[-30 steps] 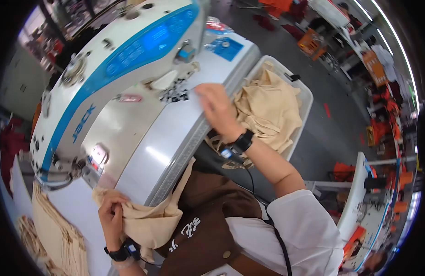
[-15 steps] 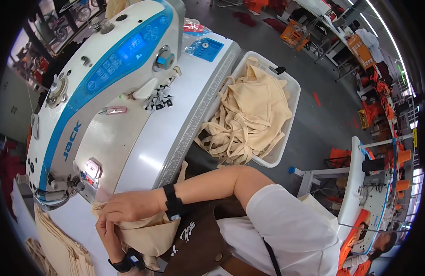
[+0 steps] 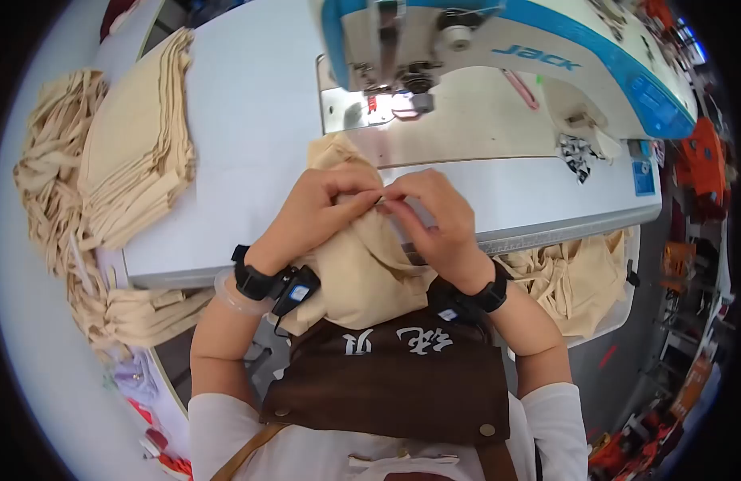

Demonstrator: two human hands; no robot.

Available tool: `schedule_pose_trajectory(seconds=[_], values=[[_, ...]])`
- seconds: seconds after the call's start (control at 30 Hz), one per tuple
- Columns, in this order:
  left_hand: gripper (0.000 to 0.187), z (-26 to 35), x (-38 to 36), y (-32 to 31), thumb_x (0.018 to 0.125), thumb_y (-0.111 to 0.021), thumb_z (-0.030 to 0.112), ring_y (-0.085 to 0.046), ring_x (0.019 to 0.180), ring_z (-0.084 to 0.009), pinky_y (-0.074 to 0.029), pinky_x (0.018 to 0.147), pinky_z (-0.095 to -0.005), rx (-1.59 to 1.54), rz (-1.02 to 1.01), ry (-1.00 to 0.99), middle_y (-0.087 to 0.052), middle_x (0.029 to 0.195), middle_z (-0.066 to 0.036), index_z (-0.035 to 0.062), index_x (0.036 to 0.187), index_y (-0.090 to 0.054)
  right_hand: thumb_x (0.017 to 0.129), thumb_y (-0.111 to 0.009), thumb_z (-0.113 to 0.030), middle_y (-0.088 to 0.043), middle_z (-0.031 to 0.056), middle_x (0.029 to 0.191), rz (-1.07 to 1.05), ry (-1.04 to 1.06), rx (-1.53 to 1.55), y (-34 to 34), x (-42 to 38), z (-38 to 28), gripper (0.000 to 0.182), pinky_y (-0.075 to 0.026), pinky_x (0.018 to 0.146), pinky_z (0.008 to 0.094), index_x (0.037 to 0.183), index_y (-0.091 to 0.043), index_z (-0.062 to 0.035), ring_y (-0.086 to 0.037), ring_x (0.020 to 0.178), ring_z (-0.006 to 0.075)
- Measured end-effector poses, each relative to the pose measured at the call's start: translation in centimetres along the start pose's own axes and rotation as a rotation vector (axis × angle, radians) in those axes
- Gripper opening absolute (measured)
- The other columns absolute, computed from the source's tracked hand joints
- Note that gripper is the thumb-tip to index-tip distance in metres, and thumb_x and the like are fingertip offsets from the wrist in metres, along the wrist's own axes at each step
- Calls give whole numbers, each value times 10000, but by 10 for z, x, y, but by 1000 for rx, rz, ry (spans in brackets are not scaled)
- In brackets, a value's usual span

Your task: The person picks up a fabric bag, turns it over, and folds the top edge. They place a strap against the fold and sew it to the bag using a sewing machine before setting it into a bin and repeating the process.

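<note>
A piece of beige cloth point(image 3: 358, 276) hangs over the table's front edge toward my apron, its upper end lying just in front of the sewing machine point(image 3: 386, 48). My left hand point(image 3: 318, 210) is closed over the cloth, thumb and fingertips pinched together at its right side. Against those fingertips, my right hand point(image 3: 436, 220) also makes a pinch. A tiny dark thing shows where the fingertips meet, too small to name. The needle area is lit, with the cloth apart from it.
On the left lie a stack of folded beige cloth point(image 3: 138, 136) and a heap of beige straps point(image 3: 54, 168). A white bin point(image 3: 619, 317) of beige pieces stands below the table at right. Black-and-white labels point(image 3: 576, 156) and a pink thread snipper point(image 3: 520, 88) rest by the machine.
My view has swung from the right side to straight over the table. My hands, earlier overlapping on the cloth, now meet fingertip to fingertip.
</note>
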State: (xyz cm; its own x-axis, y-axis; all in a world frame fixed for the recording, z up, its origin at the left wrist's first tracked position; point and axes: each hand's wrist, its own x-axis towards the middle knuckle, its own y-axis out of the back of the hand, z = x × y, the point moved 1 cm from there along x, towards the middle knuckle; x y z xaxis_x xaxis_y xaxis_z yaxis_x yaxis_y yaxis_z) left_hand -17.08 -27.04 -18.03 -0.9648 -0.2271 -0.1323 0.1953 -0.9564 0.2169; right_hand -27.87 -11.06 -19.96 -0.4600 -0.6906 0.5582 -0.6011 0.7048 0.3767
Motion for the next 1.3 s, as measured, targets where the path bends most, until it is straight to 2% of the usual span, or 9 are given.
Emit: schedule_pose_trajectory(seconds=[0.27, 0.37, 0.47, 0.57, 0.77, 0.87, 0.97, 1.07, 1.3], values=[[193, 2, -1, -1, 943, -627, 66, -526, 826, -39, -425, 692, -192, -154, -54, 57, -663, 1013, -9, 13, 1099, -726, 790, -713, 7, -640, 71, 908, -55, -65, -62, 1, 5, 0, 294, -474, 735, 384, 1060, -615, -58, -599, 842, 281], [206, 5, -2, 0, 920, -590, 16, -592, 896, -89, -482, 809, -242, -12, -39, -16, -698, 920, -29, 15, 1082, -717, 790, -714, 5, -638, 70, 905, -69, -69, -85, 2, 5, -2, 309, -470, 753, 381, 1074, -611, -58, -596, 838, 279], [208, 7, -3, -2, 891, -618, 4, -594, 894, -86, -485, 784, -245, 38, -14, 52, -698, 925, -36, 23, 1069, -723, 797, -716, -2, -624, 67, 883, -86, -83, -110, 2, 5, -3, 308, -471, 771, 372, 1081, -613, -59, -596, 833, 272], [224, 4, -2, -1, 904, -656, 28, -555, 800, -30, -415, 659, -176, 21, -28, -23, -667, 1018, 8, 24, 1119, -721, 806, -728, -20, -604, 67, 855, -79, -154, -122, 3, 5, -5, 318, -480, 755, 356, 1098, -607, -53, -596, 815, 248], [194, -4, -1, -5, 898, -671, 36, -651, 878, -65, -485, 796, -210, -159, 28, 114, -712, 907, -31, -17, 1081, -634, 815, -750, -53, -578, 73, 828, -120, -385, 63, 2, 1, -2, 224, -488, 685, 329, 997, -625, -17, -582, 771, 210], [184, -4, 0, -7, 906, -671, 55, -648, 891, -60, -484, 790, -214, -175, 61, 92, -712, 925, -34, -21, 1065, -618, 780, -750, -30, -576, 60, 827, -120, -308, 13, 4, 2, -4, 182, -472, 699, 342, 909, -621, -26, -578, 750, 217], [187, -4, 0, -6, 921, -669, 97, -623, 855, -55, -478, 770, -219, -204, 53, 64, -699, 950, -33, -28, 1057, -641, 737, -717, -20, -572, 37, 823, -9, 120, -358, 6, 6, -3, 162, -445, 703, 351, 846, -603, -55, -565, 723, 210], [190, 2, -1, -4, 934, -660, 132, -586, 826, -56, -471, 752, -221, -114, 38, 68, -686, 947, -32, -35, 1025, -673, 700, -685, -45, -567, 16, 819, -14, 313, -533, 6, 4, 0, 153, -421, 710, 352, 814, -589, -80, -556, 717, 200], [134, 2, -1, -4, 917, -654, 93, -583, 833, -97, -475, 769, -247, 20, 52, 22, -672, 927, -34, -3, 993, -709, 713, -683, -64, -580, 14, 870, -73, 307, -537, 2, 1, -2, 132, -428, 716, 348, 825, -615, -81, -565, 731, 204]])
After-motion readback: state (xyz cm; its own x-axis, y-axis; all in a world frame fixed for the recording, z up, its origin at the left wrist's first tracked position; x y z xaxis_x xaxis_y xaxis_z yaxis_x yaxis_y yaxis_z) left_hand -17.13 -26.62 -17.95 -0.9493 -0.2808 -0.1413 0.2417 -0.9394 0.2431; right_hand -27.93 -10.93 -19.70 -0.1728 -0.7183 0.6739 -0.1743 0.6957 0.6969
